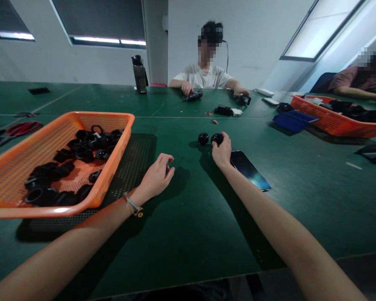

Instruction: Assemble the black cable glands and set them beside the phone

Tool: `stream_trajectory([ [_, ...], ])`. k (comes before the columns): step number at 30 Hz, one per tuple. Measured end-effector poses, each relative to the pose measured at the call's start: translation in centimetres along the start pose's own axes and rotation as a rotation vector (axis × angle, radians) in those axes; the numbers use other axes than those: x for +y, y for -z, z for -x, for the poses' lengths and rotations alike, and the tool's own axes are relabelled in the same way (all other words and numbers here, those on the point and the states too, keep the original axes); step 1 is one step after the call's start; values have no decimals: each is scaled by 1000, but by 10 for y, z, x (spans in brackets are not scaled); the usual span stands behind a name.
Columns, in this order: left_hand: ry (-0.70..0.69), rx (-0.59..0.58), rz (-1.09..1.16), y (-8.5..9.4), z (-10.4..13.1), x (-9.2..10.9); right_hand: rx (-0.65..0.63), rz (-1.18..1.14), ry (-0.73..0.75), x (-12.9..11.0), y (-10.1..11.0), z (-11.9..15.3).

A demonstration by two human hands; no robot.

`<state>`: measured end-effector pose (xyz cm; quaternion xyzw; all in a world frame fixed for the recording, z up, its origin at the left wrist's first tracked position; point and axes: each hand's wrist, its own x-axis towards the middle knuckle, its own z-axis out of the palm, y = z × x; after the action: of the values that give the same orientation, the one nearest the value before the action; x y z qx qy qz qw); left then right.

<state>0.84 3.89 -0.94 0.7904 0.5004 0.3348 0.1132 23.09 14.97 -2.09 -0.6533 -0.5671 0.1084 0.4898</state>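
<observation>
My right hand is closed around a round black plastic part at the middle of the table. Just left of it sits a second round black part, a small gap away. My left hand hovers over the green table between the basket and those parts, its fingers loosely bent, a gap showing between thumb and forefinger, with nothing seen in it. A smartphone lies beside my right wrist, partly covered by it.
An orange basket with several black parts stands at left, scissors beyond it. Across the table a person handles a black tool. To the right are a blue tray, another orange basket and a second person. A bottle stands at the back.
</observation>
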Motion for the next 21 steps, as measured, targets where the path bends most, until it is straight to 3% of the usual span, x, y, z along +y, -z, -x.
stream_trajectory([
  [14,-36,-71,-107,-2,3,3,-40,31,13,5,-4,1],
  [16,-78,-83,-147,-1,4,5,-17,43,93,2,-3,5],
  [21,-240,-160,-307,3,7,16,-32,157,526,-5,-3,19],
])
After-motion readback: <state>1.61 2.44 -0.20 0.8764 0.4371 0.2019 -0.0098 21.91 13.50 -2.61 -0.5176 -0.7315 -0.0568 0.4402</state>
